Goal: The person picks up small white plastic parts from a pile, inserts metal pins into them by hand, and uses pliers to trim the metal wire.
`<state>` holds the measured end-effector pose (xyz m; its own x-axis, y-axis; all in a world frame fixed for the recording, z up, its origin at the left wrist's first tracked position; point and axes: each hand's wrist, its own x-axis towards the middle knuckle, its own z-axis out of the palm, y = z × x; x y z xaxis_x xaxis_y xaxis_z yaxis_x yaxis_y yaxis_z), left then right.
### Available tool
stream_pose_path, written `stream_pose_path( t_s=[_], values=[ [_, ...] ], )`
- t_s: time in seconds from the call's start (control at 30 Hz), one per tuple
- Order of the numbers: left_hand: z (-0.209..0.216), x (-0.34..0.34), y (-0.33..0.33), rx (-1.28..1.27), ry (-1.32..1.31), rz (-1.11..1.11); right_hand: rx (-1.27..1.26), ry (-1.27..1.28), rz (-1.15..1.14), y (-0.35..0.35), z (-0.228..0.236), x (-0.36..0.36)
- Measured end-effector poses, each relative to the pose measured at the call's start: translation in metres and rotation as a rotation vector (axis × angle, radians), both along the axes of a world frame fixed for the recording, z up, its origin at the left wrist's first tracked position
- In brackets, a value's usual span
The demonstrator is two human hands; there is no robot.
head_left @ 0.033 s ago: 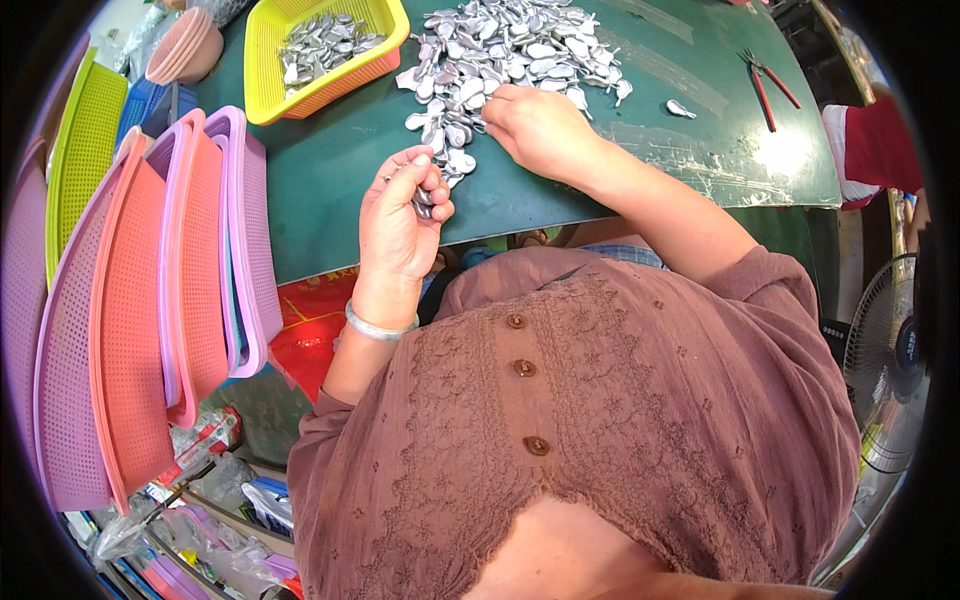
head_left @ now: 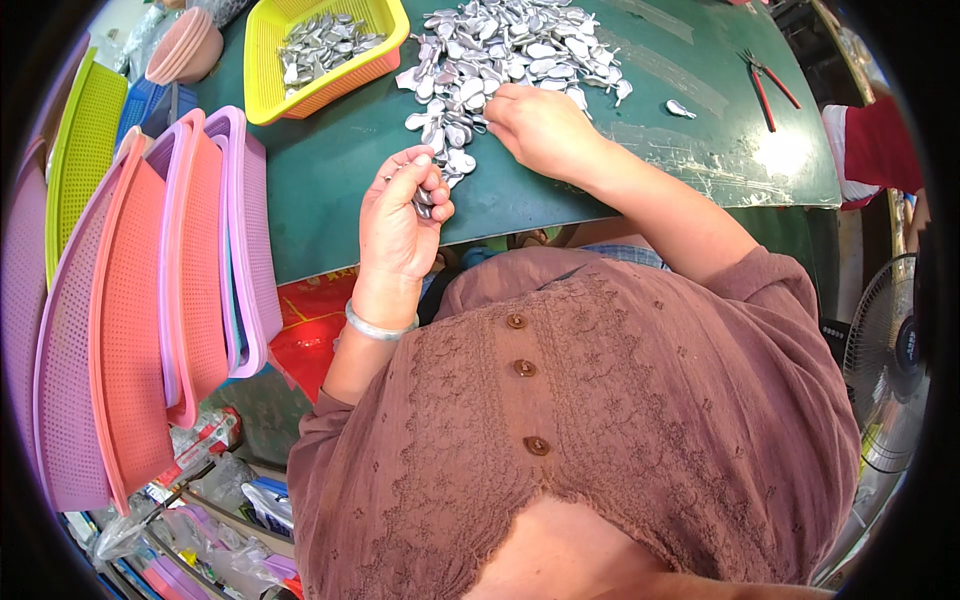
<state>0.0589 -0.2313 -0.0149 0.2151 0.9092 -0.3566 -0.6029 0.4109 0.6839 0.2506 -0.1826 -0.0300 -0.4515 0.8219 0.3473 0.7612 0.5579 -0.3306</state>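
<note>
A heap of small silver-grey metal pieces (head_left: 500, 50), each rounded with a narrow tail, lies on the green tabletop (head_left: 320, 200). My left hand (head_left: 405, 210) is curled above the table's near edge, closed round a few of these metal pieces (head_left: 423, 205). At the near right side of the heap, my right hand (head_left: 540, 125) reaches down with its fingertips at the pieces. Those fingertips are partly hidden, so whether they pinch a piece does not show. More silver pieces (head_left: 330, 45) fill the bottom of a yellow basket (head_left: 262, 70) left of the heap.
Red-handled pliers (head_left: 768, 90) lie at the table's right, with one loose metal piece (head_left: 680, 109) nearer the heap. Nested purple and coral plastic baskets (head_left: 130, 330) stand along the left. A fan (head_left: 885, 350) is at the right, below a person's red sleeve (head_left: 885, 145).
My right hand has shifted very slightly at the heap. My left hand stays in place with the metal pieces in it.
</note>
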Motion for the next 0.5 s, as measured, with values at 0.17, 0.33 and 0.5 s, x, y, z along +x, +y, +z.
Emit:
stream_pose_path(
  t_s=[0.17, 0.33, 0.5],
  values=[
    [0.001, 0.006, 0.0, 0.001, 0.022, -0.001, -0.611, 0.53, -0.022, 0.0, 0.014, 0.013],
    [0.003, 0.015, 0.0, 0.023, 0.066, -0.056, -1.116, 1.004, -0.069, -0.011, 0.025, 0.016],
    [0.005, 0.021, 0.0, 0.032, 0.089, -0.068, -1.245, 1.143, -0.007, -0.015, 0.024, 0.015]
  ],
)
